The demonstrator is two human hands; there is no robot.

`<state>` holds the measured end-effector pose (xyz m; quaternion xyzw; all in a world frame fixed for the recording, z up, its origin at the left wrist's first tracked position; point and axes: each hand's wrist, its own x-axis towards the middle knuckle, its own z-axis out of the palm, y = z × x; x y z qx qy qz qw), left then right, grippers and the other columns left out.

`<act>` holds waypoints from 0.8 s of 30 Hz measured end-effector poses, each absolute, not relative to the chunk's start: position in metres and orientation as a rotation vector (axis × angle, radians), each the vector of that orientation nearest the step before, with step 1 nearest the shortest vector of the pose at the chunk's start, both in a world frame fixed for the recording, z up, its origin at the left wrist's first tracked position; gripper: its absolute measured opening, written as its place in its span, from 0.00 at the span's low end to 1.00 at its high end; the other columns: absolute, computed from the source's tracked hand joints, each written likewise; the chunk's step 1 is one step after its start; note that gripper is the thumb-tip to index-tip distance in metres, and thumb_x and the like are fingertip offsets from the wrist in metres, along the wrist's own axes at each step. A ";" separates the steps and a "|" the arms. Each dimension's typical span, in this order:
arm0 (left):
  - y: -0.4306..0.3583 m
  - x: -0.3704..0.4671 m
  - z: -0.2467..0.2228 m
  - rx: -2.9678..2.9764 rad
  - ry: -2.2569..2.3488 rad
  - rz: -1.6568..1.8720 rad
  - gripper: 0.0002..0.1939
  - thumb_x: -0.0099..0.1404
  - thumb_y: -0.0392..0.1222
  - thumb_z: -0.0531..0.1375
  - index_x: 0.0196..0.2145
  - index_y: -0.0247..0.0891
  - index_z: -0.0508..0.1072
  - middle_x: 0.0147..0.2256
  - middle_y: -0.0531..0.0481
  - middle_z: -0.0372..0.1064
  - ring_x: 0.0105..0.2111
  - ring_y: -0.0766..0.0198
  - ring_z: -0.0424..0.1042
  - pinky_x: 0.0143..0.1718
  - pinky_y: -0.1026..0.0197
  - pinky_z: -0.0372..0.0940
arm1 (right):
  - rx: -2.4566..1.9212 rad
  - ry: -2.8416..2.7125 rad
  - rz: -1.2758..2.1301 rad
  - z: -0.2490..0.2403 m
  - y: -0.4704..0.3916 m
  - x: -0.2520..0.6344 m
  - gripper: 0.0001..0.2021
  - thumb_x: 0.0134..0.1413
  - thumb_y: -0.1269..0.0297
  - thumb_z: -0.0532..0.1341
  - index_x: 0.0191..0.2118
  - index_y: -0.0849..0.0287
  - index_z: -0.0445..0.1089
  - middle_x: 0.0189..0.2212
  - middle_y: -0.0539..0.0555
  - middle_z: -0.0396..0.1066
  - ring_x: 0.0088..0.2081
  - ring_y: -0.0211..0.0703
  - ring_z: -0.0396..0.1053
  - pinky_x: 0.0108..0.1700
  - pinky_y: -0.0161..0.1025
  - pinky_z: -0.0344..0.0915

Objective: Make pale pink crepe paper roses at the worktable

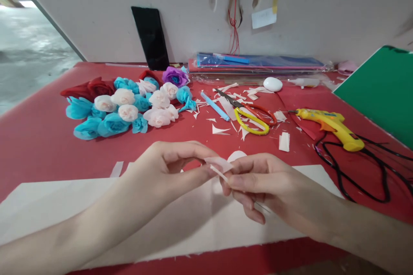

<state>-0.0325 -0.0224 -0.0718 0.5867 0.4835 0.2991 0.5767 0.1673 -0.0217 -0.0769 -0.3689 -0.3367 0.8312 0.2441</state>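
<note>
Pale paper (219,163) btwn L fingers (193,177) & R fingers (247,182), over white sheet (180,227)

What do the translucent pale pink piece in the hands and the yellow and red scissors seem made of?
Translucent pale pink piece: probably crepe or tissue paper, matte, letting light through. Yellow and red scissors: dark, apparently metal blades; glossy handles, likely plastic, showing highlights.

Well beyond the left hand (176,165), a flat black device (151,38) leans against the wall (97,13); beyond the right hand (274,178) hang red cord (235,21) and a paper slip (263,18); to its right, a green board (382,90).
</note>
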 end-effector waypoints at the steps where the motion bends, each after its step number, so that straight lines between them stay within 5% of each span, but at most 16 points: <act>1: -0.023 -0.032 -0.071 1.383 1.108 0.694 0.10 0.61 0.36 0.62 0.28 0.49 0.81 0.30 0.64 0.78 0.32 0.72 0.76 0.36 0.77 0.66 | -1.005 -0.906 2.284 -0.077 -0.021 0.167 0.09 0.48 0.64 0.71 0.27 0.66 0.75 0.19 0.47 0.67 0.18 0.27 0.57 0.20 0.26 0.57; 6: -0.025 -0.030 -0.066 1.396 1.062 0.659 0.12 0.62 0.37 0.60 0.25 0.47 0.81 0.29 0.60 0.78 0.31 0.68 0.77 0.36 0.75 0.68 | -1.008 -0.810 2.370 -0.075 -0.022 0.167 0.08 0.49 0.66 0.71 0.28 0.66 0.76 0.26 0.50 0.70 0.20 0.26 0.57 0.20 0.25 0.57; 24: -0.026 -0.036 -0.074 1.475 1.122 0.711 0.08 0.61 0.42 0.64 0.28 0.56 0.82 0.32 0.65 0.81 0.32 0.70 0.78 0.35 0.77 0.67 | -0.994 -0.816 2.318 -0.078 -0.022 0.168 0.08 0.52 0.68 0.68 0.26 0.66 0.76 0.17 0.46 0.64 0.17 0.27 0.56 0.18 0.25 0.58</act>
